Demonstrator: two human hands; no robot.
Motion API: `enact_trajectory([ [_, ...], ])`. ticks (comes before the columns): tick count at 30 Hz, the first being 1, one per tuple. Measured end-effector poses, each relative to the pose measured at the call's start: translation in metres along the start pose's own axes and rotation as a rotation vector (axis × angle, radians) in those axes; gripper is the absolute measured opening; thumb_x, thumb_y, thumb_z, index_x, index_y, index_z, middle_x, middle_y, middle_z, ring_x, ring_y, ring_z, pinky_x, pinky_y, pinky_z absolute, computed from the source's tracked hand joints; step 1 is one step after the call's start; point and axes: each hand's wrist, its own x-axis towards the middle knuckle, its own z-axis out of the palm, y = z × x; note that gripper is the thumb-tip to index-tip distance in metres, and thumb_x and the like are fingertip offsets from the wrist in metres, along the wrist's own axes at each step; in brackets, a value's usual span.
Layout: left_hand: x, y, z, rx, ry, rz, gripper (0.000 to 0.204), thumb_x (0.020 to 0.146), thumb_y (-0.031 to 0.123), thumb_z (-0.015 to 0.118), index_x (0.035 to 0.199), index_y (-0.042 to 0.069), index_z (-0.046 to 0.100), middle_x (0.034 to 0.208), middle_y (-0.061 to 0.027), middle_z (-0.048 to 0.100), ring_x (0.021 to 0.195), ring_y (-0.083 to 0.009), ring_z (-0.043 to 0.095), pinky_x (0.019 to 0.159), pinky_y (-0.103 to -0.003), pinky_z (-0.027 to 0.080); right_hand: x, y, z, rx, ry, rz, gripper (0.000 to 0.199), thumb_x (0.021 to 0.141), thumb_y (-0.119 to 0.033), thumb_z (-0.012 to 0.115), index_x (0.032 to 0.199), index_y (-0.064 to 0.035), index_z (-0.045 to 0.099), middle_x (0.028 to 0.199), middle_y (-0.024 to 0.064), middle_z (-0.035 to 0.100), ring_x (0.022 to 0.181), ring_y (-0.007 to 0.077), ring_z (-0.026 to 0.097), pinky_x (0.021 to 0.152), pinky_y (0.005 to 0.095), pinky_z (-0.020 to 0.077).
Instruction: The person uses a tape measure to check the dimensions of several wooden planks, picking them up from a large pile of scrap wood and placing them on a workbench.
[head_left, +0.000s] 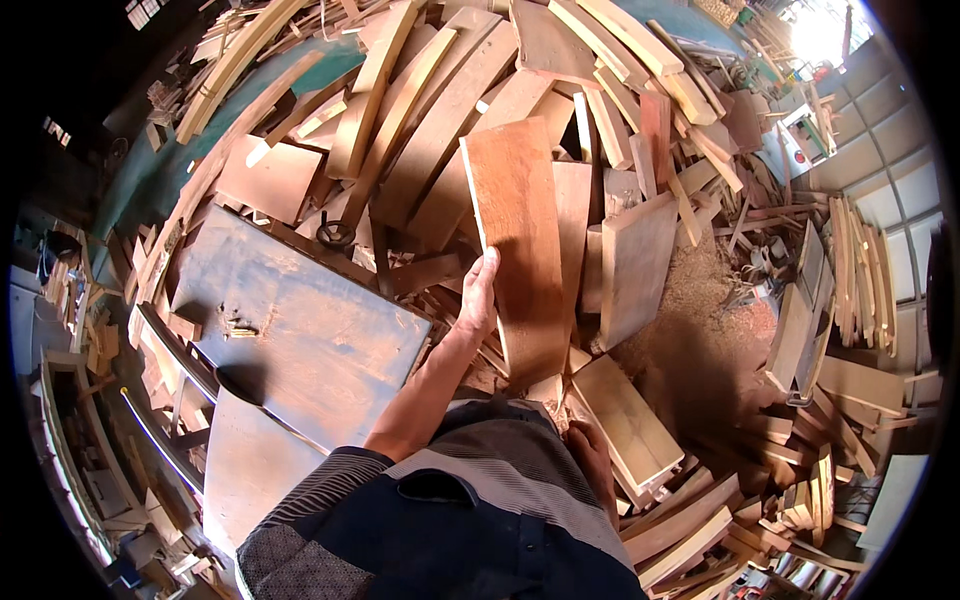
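Note:
A long reddish-brown wooden board (525, 220) stands tilted in front of my body, its lower end close to my waist. My left hand (481, 292) is closed on the board's left edge, thumb lying on its face. Low on the right, my right hand (590, 447) is beside a thick pale wooden block (627, 418), near the board's lower end. Its fingers are in shadow and mostly hidden, so whether it grips anything does not show. Another narrow plank (571, 220) leans just behind the board's right edge.
To the left is a flat blue-grey metal machine table (310, 325) dusted with sawdust. A handwheel (336, 233) sits past its far edge. Stacked planks (440, 130) fill the far side. A wide upright board (636, 270) and wood shavings (700, 275) lie right.

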Motion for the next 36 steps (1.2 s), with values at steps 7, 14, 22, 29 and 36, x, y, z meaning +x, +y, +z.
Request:
enact_trajectory([
  [7, -0.014, -0.016, 0.020, 0.306, -0.024, 0.172, 0.031, 0.106, 0.030, 0.060, 0.115, 0.001, 0.067, 0.096, 0.0085, 0.059, 0.089, -0.0027, 0.048, 0.082, -0.022, 0.041, 0.045, 0.011, -0.023, 0.085, -0.120, -0.068, 0.054, 0.096, -0.036, 0.066, 0.134, 0.0020, 0.059, 0.116, 0.0167, 0.068, 0.100, 0.0218, 0.067, 0.088, 0.0323, 0.0529],
  [14, -0.034, -0.020, 0.013, 0.586, -0.125, 0.106, 0.034, 0.105, 0.035, 0.060, 0.114, 0.003, 0.066, 0.090, 0.0090, 0.050, 0.083, -0.0035, 0.040, 0.076, -0.023, 0.036, 0.070, -0.149, 0.013, 0.479, -0.205, -0.536, 0.042, 0.106, -0.038, 0.048, 0.126, -0.0020, 0.057, 0.108, 0.0131, 0.068, 0.091, 0.0217, 0.070, 0.077, 0.0369, 0.0600],
  [22, -0.048, -0.025, 0.013, 0.639, -0.183, 0.191, 0.037, 0.103, 0.034, 0.064, 0.120, 0.001, 0.064, 0.096, 0.0051, 0.057, 0.092, -0.0070, 0.048, 0.083, -0.024, 0.042, 0.095, -0.284, 0.057, 0.444, -0.059, -0.812, 0.045, 0.099, -0.042, 0.065, 0.123, -0.0046, 0.059, 0.113, 0.0141, 0.068, 0.088, 0.0253, 0.072, 0.074, 0.0380, 0.0614],
  [29, -0.051, -0.017, -0.001, 0.557, -0.065, 0.190, 0.034, 0.104, 0.029, 0.063, 0.121, 0.000, 0.063, 0.099, 0.0030, 0.060, 0.094, -0.0077, 0.049, 0.086, -0.025, 0.043, 0.107, -0.219, 0.090, 0.290, -0.154, -0.794, 0.032, 0.099, -0.030, 0.067, 0.114, -0.0038, 0.057, 0.093, 0.0044, 0.060, 0.076, 0.0110, 0.061, 0.065, 0.0274, 0.0521],
  [36, -0.007, 0.004, -0.020, 0.152, 0.260, 0.268, 0.038, 0.104, 0.035, 0.061, 0.126, 0.004, 0.062, 0.112, 0.0010, 0.059, 0.106, -0.0111, 0.051, 0.097, -0.031, 0.042, 0.111, -0.062, 0.032, -0.271, -0.155, -0.671, 0.035, 0.090, -0.017, 0.072, 0.122, -0.0031, 0.069, 0.100, 0.0050, 0.066, 0.092, 0.0120, 0.062, 0.080, 0.0295, 0.0511],
])
